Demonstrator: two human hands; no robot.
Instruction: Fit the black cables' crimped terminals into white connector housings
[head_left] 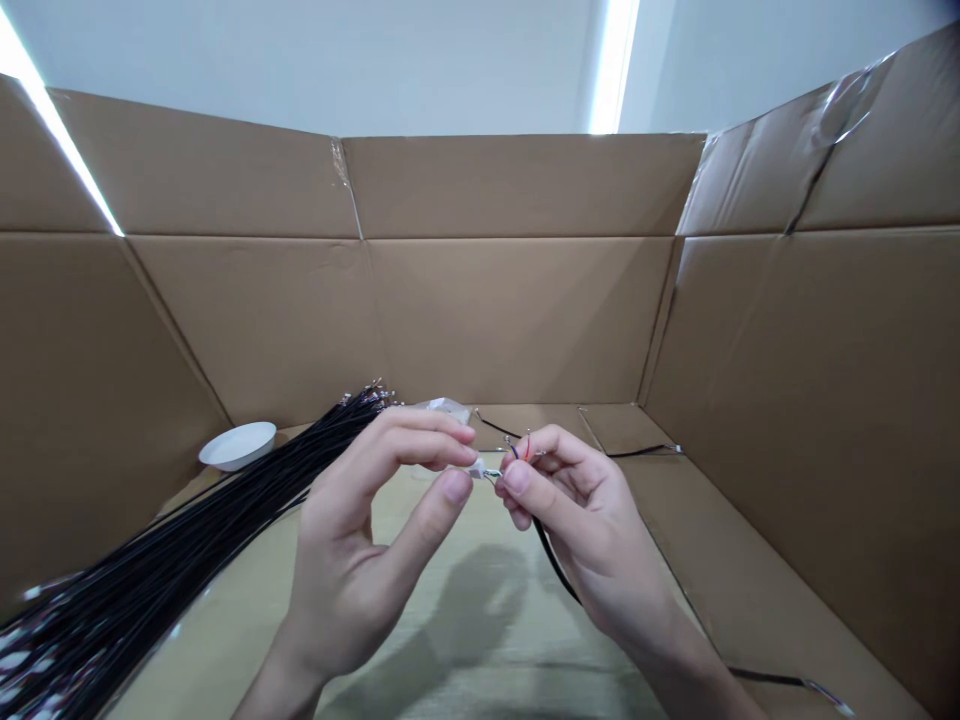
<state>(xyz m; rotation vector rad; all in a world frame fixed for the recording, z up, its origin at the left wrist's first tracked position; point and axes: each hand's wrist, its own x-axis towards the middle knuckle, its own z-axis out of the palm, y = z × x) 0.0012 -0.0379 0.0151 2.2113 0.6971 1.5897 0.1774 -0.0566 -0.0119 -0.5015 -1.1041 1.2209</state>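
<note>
A small white connector [477,467] sat pinched in the left hand's [375,530] grip; the right hand [577,505] clenched a black cable [555,570] beside it. Below lay the pale surface [420,640]; cardboard walls [517,310] behind. No writing was legible.

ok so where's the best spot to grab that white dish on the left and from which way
Probably by the near rim of the white dish, coming from above and its right, since the bundle of black wires lies close on that side but apart. It is shallow and upright, so a thumb-over-rim pinch suits. Both the left hand and right hand are occupied with a small connector.
</note>
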